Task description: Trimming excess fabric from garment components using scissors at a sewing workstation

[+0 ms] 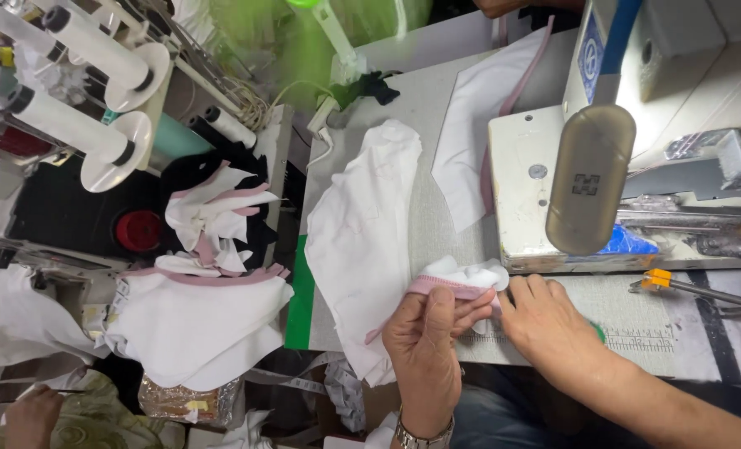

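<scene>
Pinching pink trim [437, 287] onto white cloth [362, 241], left hand [424, 333] grips tight. Right hand [545, 320] pins the fold, fingers closed. Slack grip could let the trim slip askew.

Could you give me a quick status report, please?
Left hand and right hand both pinching white fabric piece with pink trim. Sewing machine just beyond.

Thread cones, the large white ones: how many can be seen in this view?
3. One white thread cone lies at the top left, a second just below it, and a smaller third right of them, beside the teal cone. Others may be hidden off the frame.
</scene>
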